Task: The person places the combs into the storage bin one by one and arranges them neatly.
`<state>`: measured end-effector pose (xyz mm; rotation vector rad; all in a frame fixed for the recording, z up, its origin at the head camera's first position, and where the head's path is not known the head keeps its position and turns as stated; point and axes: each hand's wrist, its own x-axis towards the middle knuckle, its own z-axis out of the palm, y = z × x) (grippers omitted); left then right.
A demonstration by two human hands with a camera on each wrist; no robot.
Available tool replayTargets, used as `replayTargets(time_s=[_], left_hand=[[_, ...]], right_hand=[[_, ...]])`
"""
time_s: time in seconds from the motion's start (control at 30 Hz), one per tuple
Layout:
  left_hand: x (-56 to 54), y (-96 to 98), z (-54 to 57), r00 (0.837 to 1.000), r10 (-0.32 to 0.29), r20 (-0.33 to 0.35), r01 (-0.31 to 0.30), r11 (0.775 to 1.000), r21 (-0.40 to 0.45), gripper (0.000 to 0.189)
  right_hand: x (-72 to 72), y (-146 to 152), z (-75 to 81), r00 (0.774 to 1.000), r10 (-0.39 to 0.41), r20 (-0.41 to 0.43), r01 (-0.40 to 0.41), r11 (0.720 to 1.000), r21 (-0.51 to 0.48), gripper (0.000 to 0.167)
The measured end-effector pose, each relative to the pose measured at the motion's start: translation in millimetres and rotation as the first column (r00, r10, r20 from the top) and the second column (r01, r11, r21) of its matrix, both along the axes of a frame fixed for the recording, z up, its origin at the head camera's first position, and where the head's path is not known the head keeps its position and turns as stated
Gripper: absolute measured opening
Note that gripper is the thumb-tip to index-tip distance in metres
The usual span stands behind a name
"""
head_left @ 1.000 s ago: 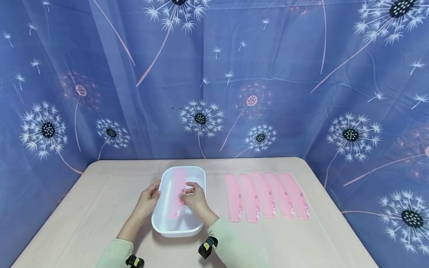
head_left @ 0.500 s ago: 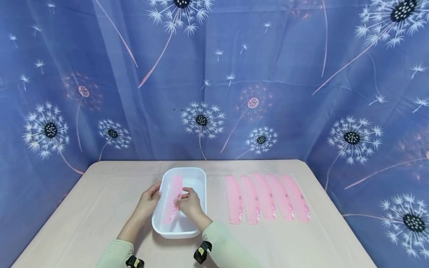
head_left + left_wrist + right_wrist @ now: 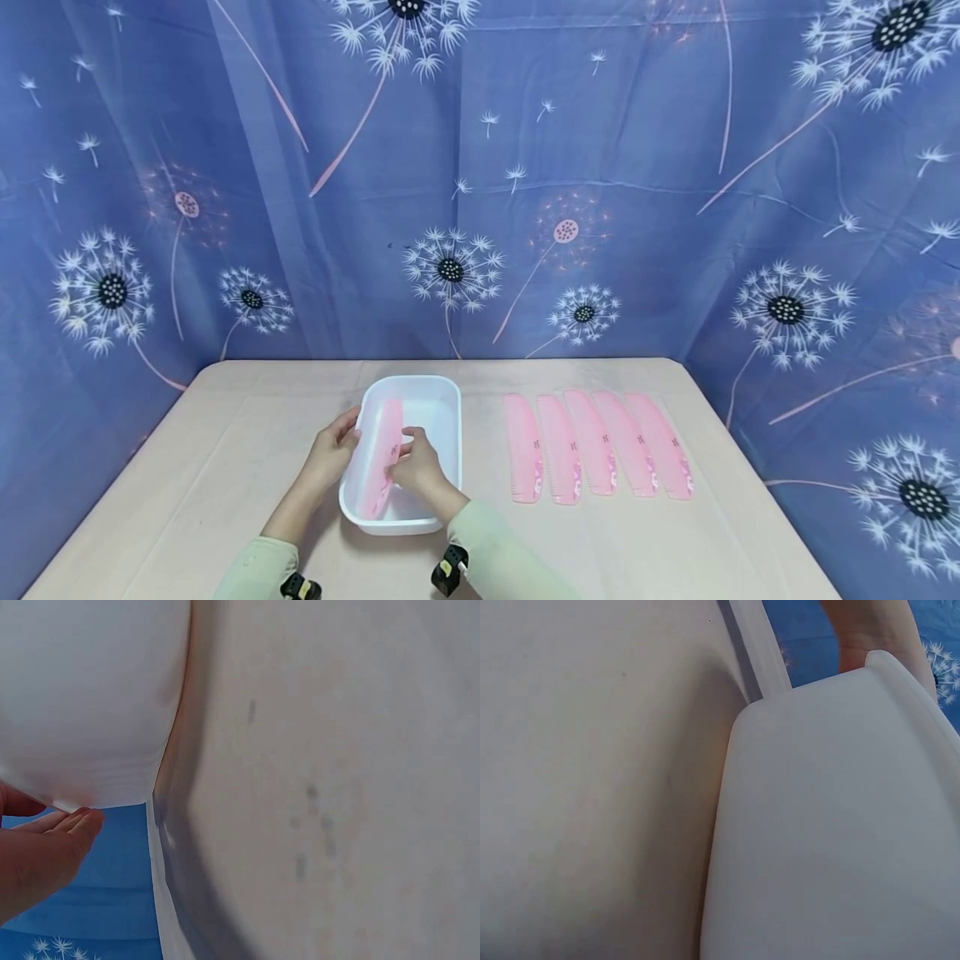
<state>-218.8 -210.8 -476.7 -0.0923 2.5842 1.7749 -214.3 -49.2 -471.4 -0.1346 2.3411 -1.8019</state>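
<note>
Pinching the pink comb (image 3: 383, 460) by its right edge, the right hand (image 3: 422, 465) works inside the white tub (image 3: 437, 417). The comb lies left of that grip, long axis nearly along the tub's, near end slanting left; I can't tell whether it touches bottom. The left hand (image 3: 332, 447) grips the tub's left rim.

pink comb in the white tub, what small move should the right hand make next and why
Probably ease the pink comb down and release it: the right hand pinches it inside the white tub, near the tub's left side, while the left hand holds the tub.
</note>
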Motion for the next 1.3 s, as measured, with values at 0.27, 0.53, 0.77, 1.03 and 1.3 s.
replayTargets(time_s=[0.27, 0.53, 0.77, 1.03, 1.3], left_hand=[[-0.8, -0.8, 0.2, 1.0, -0.003, 0.012, 0.003, 1.0, -0.022, 0.051], [-1.5, -0.8, -0.6, 1.0, 0.001, 0.021, -0.001, 1.0, -0.024, 0.051], [-1.7, 0.2, -0.2, 1.0, 0.007, 0.024, -0.006, 1.0, -0.024, 0.051], [-1.3, 1.5, 1.5, 0.999, 0.021, 0.035, -0.02, 1.0, -0.023, 0.05], [-0.4, 1.5, 0.9, 0.999, 0.013, 0.035, -0.013, 1.0, -0.01, 0.05]], right_hand=[[0.9, 1.9, 4.0, 0.999, 0.01, -0.032, -0.006, 0.991, 0.134, 0.063], [-2.1, 6.9, 10.8, 0.996, 0.024, -0.085, -0.009, 0.984, 0.18, 0.061], [-6.6, 17.6, 27.1, 0.994, 0.085, -0.064, -0.085, 0.996, 0.015, 0.057], [-13.9, 36.6, 44.3, 0.99, 0.088, -0.11, -0.104, 0.984, -0.142, 0.052], [-24.8, 64.5, 50.4, 0.973, 0.046, -0.228, -0.089, 0.979, -0.182, 0.045]])
